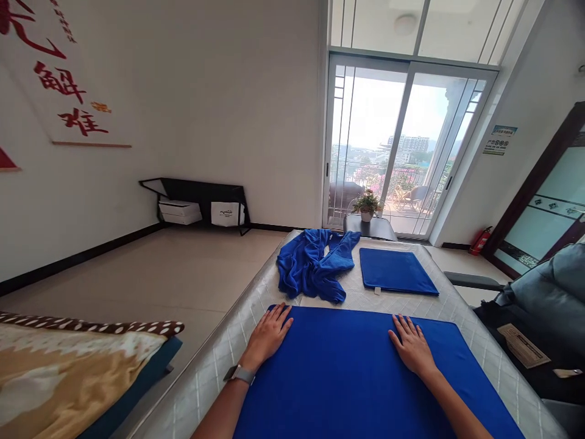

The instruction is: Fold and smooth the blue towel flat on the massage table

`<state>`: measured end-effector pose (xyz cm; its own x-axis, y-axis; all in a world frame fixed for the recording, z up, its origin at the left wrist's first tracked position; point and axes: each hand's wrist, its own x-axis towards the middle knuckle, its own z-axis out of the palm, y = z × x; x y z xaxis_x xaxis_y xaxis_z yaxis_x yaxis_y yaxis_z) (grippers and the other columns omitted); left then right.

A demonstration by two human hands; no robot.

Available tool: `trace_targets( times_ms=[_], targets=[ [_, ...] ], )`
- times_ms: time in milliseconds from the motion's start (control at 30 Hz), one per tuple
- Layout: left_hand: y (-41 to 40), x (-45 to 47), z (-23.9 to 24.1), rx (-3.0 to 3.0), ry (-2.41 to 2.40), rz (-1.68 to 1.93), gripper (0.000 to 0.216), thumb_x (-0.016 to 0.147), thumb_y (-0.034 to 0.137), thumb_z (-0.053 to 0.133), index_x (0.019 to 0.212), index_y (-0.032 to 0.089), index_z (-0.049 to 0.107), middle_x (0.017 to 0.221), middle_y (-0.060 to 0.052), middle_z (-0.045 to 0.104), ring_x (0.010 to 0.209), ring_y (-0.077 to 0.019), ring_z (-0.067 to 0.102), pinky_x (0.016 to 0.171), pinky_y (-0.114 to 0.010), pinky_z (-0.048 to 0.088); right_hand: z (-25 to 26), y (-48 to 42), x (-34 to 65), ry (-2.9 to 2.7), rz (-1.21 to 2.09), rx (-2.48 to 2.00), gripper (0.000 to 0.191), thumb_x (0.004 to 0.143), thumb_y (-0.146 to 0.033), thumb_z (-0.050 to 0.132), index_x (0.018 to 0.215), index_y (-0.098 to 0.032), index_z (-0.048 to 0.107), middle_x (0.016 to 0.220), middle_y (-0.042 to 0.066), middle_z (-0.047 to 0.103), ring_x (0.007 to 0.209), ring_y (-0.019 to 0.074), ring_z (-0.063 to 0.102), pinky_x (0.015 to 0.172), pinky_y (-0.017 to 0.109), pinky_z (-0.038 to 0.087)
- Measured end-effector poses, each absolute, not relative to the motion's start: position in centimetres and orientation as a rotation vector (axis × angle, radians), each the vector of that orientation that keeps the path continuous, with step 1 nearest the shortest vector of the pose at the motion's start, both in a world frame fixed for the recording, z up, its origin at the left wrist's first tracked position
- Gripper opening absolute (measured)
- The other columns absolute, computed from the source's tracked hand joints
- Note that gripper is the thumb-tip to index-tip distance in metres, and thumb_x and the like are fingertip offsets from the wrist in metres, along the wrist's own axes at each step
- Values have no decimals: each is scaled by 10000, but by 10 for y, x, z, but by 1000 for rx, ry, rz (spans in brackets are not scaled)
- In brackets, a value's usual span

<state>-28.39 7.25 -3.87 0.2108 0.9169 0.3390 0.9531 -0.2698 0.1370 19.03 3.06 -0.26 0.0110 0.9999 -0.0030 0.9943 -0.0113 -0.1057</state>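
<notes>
A large blue cloth (pixel 347 366) lies spread flat on the white quilted mattress (pixel 205 360) in front of me. My left hand (pixel 269 334) rests palm down on its far left corner, fingers stretched out; a watch (pixel 239 374) is on that wrist. On the right part of the same cloth, my right hand (pixel 410 344) lies flat with its fingers spread. Beyond my hands sits a crumpled blue garment-like cloth (pixel 315 262). Beside it, to the right, is a neatly folded blue cloth (pixel 397 270) with a small white tag at its near edge.
A patterned blanket (pixel 82 372) covers something low at the left. Behind the mattress a potted plant (pixel 366 206) stands on a dark chair or stool. A black rack (pixel 201 192) with white boxes is by the wall. Dark bags (pixel 557 292) sit at the right.
</notes>
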Motion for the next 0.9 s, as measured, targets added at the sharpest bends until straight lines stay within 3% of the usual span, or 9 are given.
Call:
trace_targets(
  times_ms=[233,400,700,800,900],
  targets=[
    [71,-284,-35,-2376,-1842,-506,519,1059,417,344,1514,213,488,1574,-121,491,1449,-286,449,1199,-531,355,-20,21,323,-1885,-20,-2409,719,998,-529,152,1618,-186,272,1689,74,245,1556,255,191,1237,507,199],
    [70,-284,-35,-2370,-1802,-518,519,1057,409,343,1517,215,482,1563,-123,505,1440,-290,462,1184,-535,375,-26,19,351,-1838,-62,-2432,719,989,-513,178,1611,-170,291,1683,87,265,1552,241,206,1243,468,187],
    [72,-284,-37,-2378,-1796,-499,541,1054,421,326,1513,186,489,1559,-141,505,1450,-296,450,1185,-546,369,-7,6,319,-1756,-172,-2411,694,990,-429,160,1587,-129,349,1675,110,276,1555,280,193,1241,530,171],
    [74,-286,-40,-2379,-1810,-507,546,1051,433,326,1517,196,484,1555,-136,512,1449,-293,450,1185,-548,366,7,-7,273,-1899,-189,-2277,672,990,-391,199,1570,-105,384,1656,115,319,1554,276,199,1254,503,161],
    [74,-287,-41,-2384,-1813,-522,539,1046,428,342,1518,210,485,1547,-128,523,1446,-291,451,1188,-546,361,21,-21,207,-2046,-43,-2138,683,1020,-475,187,1597,-138,327,1667,80,289,1560,245,179,1266,467,160]
  ],
)
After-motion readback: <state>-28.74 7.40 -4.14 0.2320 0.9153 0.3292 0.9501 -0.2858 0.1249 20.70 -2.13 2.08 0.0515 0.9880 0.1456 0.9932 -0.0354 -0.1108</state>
